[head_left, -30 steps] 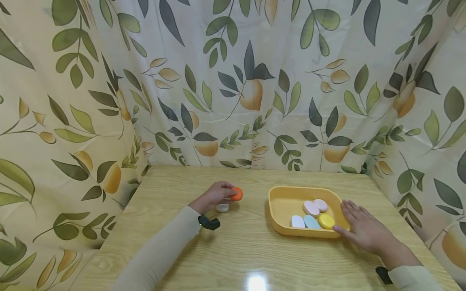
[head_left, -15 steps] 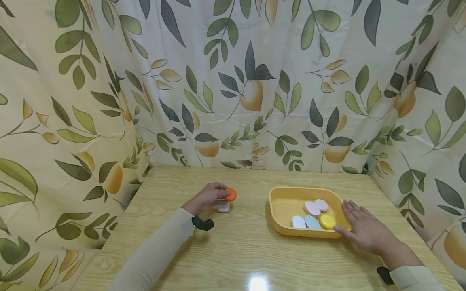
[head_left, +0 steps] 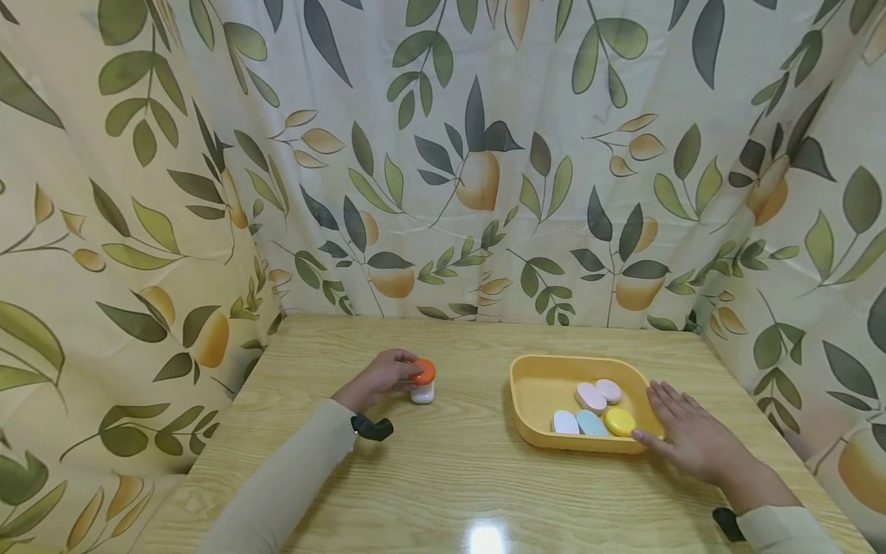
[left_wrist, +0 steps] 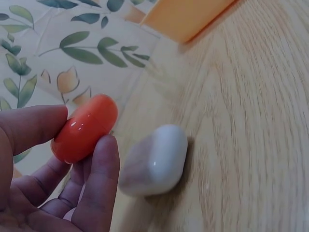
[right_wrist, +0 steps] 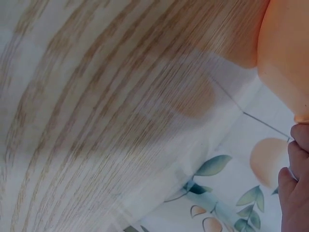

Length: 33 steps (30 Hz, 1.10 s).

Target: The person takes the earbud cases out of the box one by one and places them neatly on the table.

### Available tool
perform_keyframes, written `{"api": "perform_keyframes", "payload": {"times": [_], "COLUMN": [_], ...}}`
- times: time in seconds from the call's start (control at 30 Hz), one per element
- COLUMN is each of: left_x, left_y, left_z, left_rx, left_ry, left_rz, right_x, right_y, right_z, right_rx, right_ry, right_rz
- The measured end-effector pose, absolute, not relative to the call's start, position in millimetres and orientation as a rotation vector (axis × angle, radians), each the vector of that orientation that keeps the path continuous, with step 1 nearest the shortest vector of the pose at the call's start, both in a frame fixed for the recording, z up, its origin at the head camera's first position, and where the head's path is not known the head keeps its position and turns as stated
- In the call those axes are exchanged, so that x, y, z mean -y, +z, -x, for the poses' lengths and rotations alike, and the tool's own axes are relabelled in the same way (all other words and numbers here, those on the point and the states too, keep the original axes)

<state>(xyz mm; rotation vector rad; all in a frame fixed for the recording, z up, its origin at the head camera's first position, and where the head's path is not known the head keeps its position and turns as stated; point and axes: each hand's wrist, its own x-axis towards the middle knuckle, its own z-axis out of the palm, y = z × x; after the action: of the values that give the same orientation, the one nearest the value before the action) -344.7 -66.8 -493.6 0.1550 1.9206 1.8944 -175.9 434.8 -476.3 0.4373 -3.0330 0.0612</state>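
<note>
My left hand point(head_left: 379, 378) point(left_wrist: 34, 193) pinches a small glossy orange rounded case-like piece point(head_left: 424, 372) point(left_wrist: 86, 128) between thumb and fingers, off the table. A white rounded block-shaped piece point(head_left: 423, 395) point(left_wrist: 161, 159) stands on the wood just below; the left wrist view shows a gap between the two. My right hand point(head_left: 695, 438) point(right_wrist: 297, 179) rests against the right side of a yellow tray point(head_left: 540, 385) point(right_wrist: 287, 53), its fingers fairly straight. Inside lie two pink pieces point(head_left: 591, 397), a yellow one point(head_left: 619, 422), a light blue one point(head_left: 591, 422) and a white one point(head_left: 565, 422).
The wooden table point(head_left: 443, 485) carries the tray on its right half. A leaf-and-fruit patterned curtain point(head_left: 457, 231) hangs along the back and both sides. Light glares off the table's front.
My left hand has moved left, bringing the orange piece from the right of the white piece to over it in the head view. My right hand and the tray stay put.
</note>
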Motion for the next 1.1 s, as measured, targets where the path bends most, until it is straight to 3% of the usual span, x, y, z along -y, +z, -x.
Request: {"api": "perform_keyframes", "payload": {"times": [1.1], "left_x": [107], "left_y": [-507], "left_z": [340], "left_rx": [-2.032], "left_ry": [1.827], "left_rz": [-0.059], "right_x": [-435], "right_y": [-476], "right_z": [177], "right_rx": [3.034], "right_ry": [0.093], "right_rz": [-0.437]}}
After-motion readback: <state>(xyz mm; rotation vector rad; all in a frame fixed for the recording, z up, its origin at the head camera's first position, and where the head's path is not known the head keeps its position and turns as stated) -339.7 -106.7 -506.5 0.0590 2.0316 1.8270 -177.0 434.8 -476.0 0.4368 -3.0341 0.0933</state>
